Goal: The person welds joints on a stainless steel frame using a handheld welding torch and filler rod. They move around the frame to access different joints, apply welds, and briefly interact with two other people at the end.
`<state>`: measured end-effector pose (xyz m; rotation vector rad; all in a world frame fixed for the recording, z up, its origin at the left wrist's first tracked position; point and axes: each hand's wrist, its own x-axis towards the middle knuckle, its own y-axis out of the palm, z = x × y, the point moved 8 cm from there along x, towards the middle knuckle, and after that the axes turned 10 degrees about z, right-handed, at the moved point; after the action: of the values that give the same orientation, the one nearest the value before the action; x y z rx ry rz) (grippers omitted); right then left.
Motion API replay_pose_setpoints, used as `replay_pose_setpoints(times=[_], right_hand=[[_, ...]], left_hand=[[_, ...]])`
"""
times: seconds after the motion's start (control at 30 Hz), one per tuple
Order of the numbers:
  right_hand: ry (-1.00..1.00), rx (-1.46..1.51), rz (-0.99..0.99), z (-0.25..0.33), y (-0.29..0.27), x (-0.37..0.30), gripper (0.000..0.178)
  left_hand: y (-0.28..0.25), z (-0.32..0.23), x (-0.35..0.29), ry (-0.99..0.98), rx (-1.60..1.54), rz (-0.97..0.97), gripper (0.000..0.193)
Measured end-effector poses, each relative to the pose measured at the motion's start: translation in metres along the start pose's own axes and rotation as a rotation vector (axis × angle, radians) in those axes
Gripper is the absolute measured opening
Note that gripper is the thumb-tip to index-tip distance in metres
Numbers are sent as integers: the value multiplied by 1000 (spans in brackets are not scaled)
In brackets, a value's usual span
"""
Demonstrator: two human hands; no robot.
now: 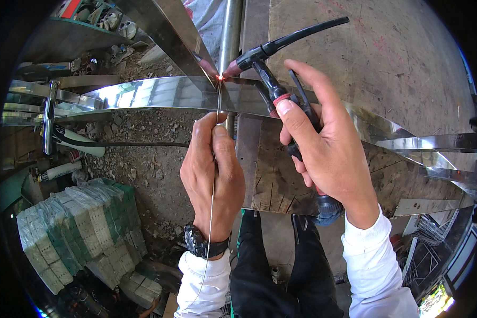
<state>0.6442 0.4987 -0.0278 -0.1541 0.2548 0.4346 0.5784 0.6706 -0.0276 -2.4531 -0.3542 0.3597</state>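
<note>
My right hand [323,132] is wrapped around the handle of a black TIG welding torch [273,79], its forefinger stretched up beside the lever. The torch's pinkish nozzle points left at a small glowing spot where polished metal pieces meet. Below that spot, my left hand [213,159] pinches a thin filler rod [219,100] between thumb and fingers. The rod's upper end reaches the glow, and its tail runs down over my wrist. A shiny flat metal bar [153,93] crosses under the joint, and another polished bar [169,37] slants up to the left from it.
A worn wooden tabletop [397,58] extends to the right, with a round metal tube [230,32] along its left side. Wrapped stacks of pale blocks [79,228] sit on the ground at lower left. A black cable [138,144] passes left of my hand. Metal strips [434,142] extend at far right.
</note>
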Motion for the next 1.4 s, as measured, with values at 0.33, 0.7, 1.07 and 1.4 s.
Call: replay_pose_setpoints(times=[0.33,0.7,1.07,1.4], right_hand=[[5,-5,9,3,0,0,55],[236,136,50,0,0,-5,42],[192,312,83,-1,-7,-24,30],[332,433,260,-7,19,-202,29]], left_hand=[[-5,1,-2,141,-56,23,23],[-49,58,-63,-115,-366,18,36],[-147,121,-288,-459,-327,-223,43],[-177,164,-518,-707,-359,-624,39]])
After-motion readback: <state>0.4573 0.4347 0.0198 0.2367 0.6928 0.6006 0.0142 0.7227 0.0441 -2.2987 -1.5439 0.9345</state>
